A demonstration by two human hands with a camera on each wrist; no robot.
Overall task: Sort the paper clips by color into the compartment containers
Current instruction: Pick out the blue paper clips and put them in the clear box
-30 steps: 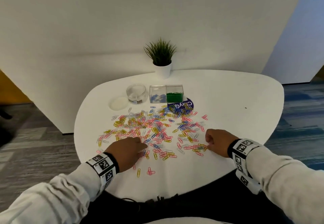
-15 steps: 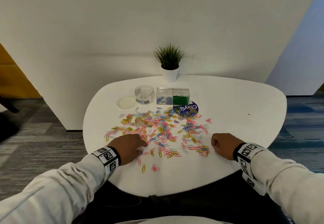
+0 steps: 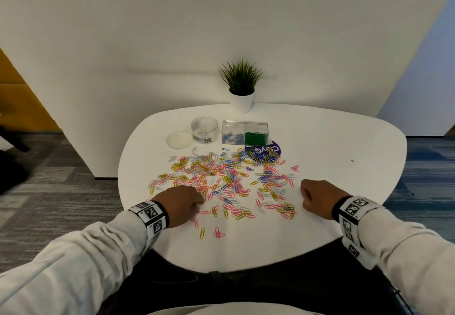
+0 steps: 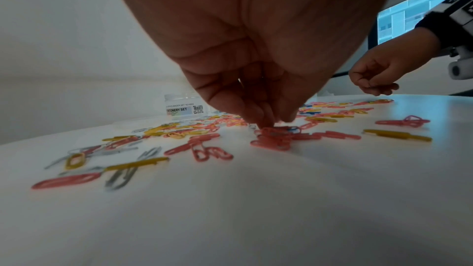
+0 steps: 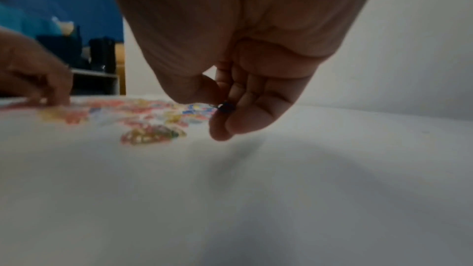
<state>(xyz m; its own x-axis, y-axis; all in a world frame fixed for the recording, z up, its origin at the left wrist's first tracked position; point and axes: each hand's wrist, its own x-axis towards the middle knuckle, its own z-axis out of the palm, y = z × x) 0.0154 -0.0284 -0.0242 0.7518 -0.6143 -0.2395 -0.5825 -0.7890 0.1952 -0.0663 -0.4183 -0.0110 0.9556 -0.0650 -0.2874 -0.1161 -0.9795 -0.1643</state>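
Note:
Several pink, yellow, blue and white paper clips [image 3: 221,181] lie scattered over the middle of the white table [image 3: 332,142]. A clear two-compartment box [image 3: 245,127] at the back holds blue clips [image 3: 232,138] on its left and green clips [image 3: 256,138] on its right. My left hand [image 3: 200,202] is at the pile's near-left edge; its bunched fingertips [image 4: 266,120] pinch into a small heap of pink clips [image 4: 274,139]. My right hand [image 3: 304,192] is curled just right of the pile. Thumb and fingers [image 5: 240,120] pinch a small dark clip [image 5: 225,107].
A round clear jar [image 3: 205,131] and its white lid [image 3: 179,140] stand left of the box. A blue round sticker [image 3: 264,150] lies in front of the box, partly under clips. A potted plant [image 3: 242,85] stands at the back edge. Bare tabletop stretches to the right.
The view has tilted up. My right hand has drawn slightly back from the pile's right edge with its fingers curled. My left hand has stayed at the near-left clips.

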